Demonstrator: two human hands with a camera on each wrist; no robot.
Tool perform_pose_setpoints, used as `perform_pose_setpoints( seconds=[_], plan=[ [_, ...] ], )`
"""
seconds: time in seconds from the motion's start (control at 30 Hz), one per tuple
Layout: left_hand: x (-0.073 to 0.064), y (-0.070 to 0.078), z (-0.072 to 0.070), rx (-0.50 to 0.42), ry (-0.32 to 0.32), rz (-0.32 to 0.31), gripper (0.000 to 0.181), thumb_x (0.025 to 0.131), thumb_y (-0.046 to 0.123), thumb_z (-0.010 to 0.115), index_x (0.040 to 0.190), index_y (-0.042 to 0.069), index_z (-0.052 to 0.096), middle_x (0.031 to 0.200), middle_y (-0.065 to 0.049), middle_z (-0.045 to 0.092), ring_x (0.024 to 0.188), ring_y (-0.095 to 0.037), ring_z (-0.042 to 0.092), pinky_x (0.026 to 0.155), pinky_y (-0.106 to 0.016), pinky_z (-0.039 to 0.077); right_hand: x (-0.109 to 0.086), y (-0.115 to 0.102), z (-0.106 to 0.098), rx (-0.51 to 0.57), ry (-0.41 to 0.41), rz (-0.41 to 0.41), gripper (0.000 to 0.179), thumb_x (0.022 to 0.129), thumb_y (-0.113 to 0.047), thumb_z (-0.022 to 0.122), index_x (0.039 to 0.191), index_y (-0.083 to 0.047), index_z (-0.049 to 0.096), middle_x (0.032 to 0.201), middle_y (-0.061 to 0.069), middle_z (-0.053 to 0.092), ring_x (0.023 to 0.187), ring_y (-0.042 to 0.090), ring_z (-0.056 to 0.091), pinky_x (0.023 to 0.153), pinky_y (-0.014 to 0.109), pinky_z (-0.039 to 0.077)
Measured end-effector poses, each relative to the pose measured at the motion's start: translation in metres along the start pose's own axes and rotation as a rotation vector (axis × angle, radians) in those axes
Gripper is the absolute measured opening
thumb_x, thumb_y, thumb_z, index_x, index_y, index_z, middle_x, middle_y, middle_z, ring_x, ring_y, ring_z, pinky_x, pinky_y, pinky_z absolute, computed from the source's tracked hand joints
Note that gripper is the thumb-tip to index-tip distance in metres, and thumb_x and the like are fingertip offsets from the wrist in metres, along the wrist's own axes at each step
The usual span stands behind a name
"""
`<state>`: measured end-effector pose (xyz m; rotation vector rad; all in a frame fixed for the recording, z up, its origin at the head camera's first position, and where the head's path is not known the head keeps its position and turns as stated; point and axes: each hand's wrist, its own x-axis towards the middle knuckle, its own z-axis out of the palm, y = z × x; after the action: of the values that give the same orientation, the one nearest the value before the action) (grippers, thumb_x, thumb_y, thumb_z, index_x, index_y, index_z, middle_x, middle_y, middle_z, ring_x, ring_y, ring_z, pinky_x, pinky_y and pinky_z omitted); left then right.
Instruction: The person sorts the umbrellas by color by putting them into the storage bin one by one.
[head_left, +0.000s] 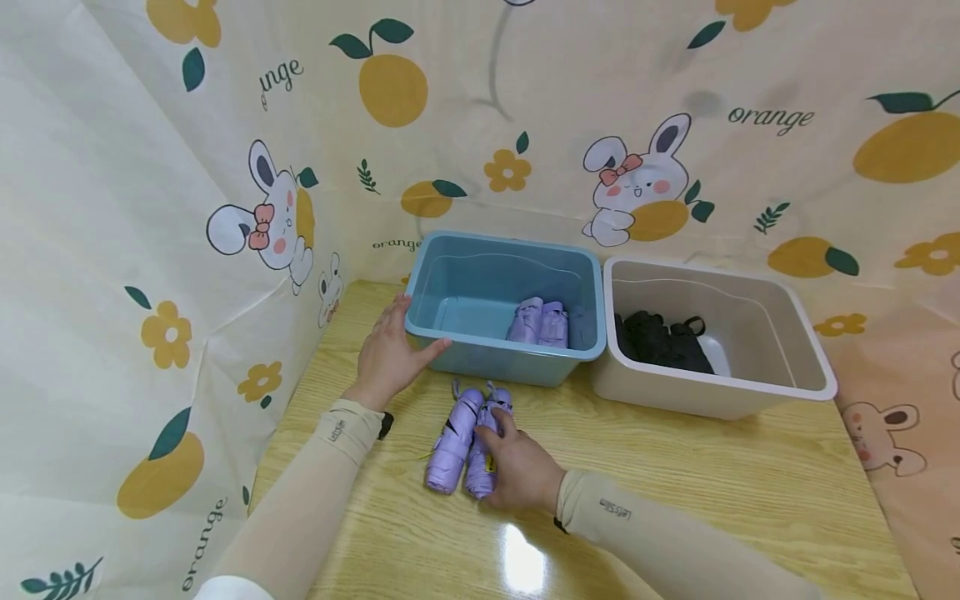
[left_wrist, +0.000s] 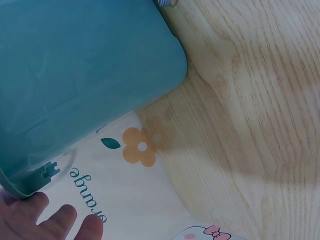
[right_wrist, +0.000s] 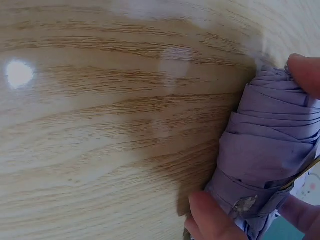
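Observation:
Two folded lilac umbrellas lie side by side on the table in front of the blue bin (head_left: 495, 360). My right hand (head_left: 522, 467) grips the right umbrella (head_left: 480, 471); in the right wrist view, fingers and thumb sit around that umbrella's wrapped cloth (right_wrist: 270, 145). The left umbrella (head_left: 452, 450) lies against it, with a cord at its far end. My left hand (head_left: 390, 354) is at the blue bin's left front corner, thumb spread along the front side. In the left wrist view its fingers (left_wrist: 62, 220) are right at the bin's rim (left_wrist: 15, 192).
Inside the blue bin two more lilac umbrellas (head_left: 540, 323) lie at the right end. A beige bin (head_left: 720, 400) stands close beside it on the right, holding black folded items (head_left: 663, 343). A printed cloth (head_left: 480, 108) hangs behind and to the left of the wooden table (head_left: 675, 483).

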<state>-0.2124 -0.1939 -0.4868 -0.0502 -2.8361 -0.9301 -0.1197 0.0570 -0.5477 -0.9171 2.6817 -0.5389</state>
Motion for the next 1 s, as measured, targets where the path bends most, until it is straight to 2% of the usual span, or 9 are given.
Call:
perform_pose_setpoints(
  seconds=[0.23, 0.43, 0.73, 1.0],
  plan=[
    [-0.0009, -0.0001, -0.0016, -0.01, 0.017, 0.014, 0.102, 0.084, 0.064, 0.069, 0.155, 0.002, 0.029, 0.162, -0.016, 0.024, 0.145, -0.033, 0.029, 0.109, -0.053, 0.035, 0.0011, -0.0005, 0.0033, 0.024, 0.0, 0.032, 0.107, 0.056, -0.033, 0.095, 0.148, -0.007, 0.046, 0.153, 0.027, 0.022, 0.104, 0.043, 0.06, 0.086, 0.04, 0.054],
    [-0.001, 0.0008, -0.0024, -0.014, 0.007, 0.017, 0.103, 0.084, 0.064, 0.069, 0.155, 0.002, 0.029, 0.162, -0.016, 0.024, 0.146, -0.032, 0.027, 0.109, -0.053, 0.035, -0.0006, -0.0011, 0.0044, 0.03, 0.009, 0.049, 0.108, 0.056, -0.032, 0.094, 0.148, -0.006, 0.046, 0.151, 0.024, 0.024, 0.104, 0.042, 0.06, 0.086, 0.04, 0.054],
    [-0.0018, 0.001, -0.0025, -0.011, 0.005, 0.015, 0.102, 0.084, 0.064, 0.069, 0.155, 0.002, 0.029, 0.162, -0.015, 0.023, 0.146, -0.032, 0.027, 0.109, -0.053, 0.035, -0.0025, -0.0037, 0.0058, -0.003, 0.041, 0.044, 0.104, 0.058, -0.037, 0.093, 0.146, -0.005, 0.047, 0.149, 0.025, 0.028, 0.103, 0.04, 0.062, 0.086, 0.04, 0.055],
    [-0.0015, 0.0013, -0.0024, -0.016, 0.014, 0.028, 0.102, 0.084, 0.063, 0.07, 0.155, 0.002, 0.03, 0.161, -0.017, 0.025, 0.145, -0.032, 0.028, 0.108, -0.053, 0.036, -0.0046, -0.0041, 0.0086, 0.007, 0.072, 0.047, 0.104, 0.056, -0.029, 0.094, 0.145, -0.003, 0.048, 0.144, 0.026, 0.031, 0.105, 0.037, 0.063, 0.09, 0.039, 0.054]
  ],
)
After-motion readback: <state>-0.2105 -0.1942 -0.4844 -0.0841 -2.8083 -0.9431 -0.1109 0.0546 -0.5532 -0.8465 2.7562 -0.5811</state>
